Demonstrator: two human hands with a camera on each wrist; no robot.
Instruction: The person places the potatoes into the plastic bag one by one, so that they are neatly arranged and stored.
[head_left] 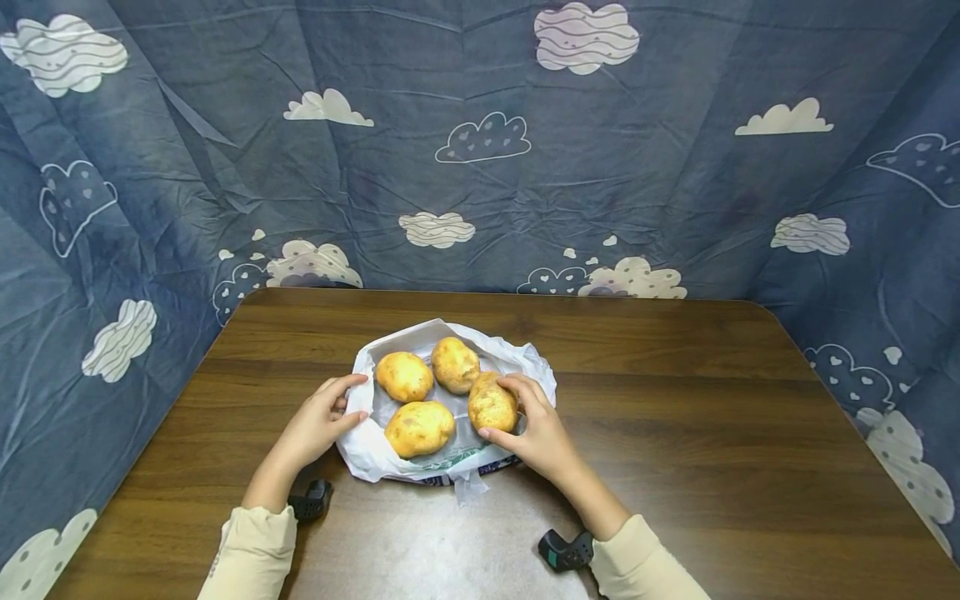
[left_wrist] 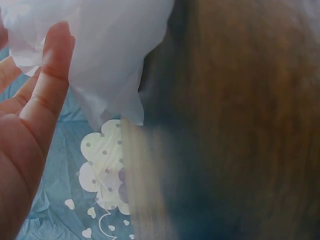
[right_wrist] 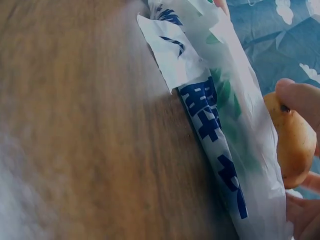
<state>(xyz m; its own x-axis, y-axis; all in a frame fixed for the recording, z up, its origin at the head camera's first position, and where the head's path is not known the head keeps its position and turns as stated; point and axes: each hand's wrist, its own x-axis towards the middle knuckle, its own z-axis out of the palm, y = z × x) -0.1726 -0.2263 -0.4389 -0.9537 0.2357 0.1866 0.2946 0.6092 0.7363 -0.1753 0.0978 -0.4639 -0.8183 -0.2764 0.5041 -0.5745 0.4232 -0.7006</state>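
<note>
A white plastic bag (head_left: 536, 367) lies spread open on the table, with several yellow-brown potatoes inside it. My right hand (head_left: 538, 425) grips the rightmost potato (head_left: 491, 403), thumb at its near side and fingers over its far side. That same potato (right_wrist: 292, 142) shows between thumb and fingers in the right wrist view, above the bag's rim. On the other side my left hand (head_left: 318, 421) holds the left edge of the bag between thumb and fingers. Close up in the left wrist view, the white plastic (left_wrist: 112, 55) rises beside the fingers. The other potatoes (head_left: 405, 377) rest untouched.
The brown wooden table (head_left: 675, 417) extends to both sides of the bag. Behind it hangs a blue cloth (head_left: 637, 183) with white clouds. Blue printed characters (right_wrist: 200, 115) mark the bag's near side. Each wrist wears a black device (head_left: 566, 552).
</note>
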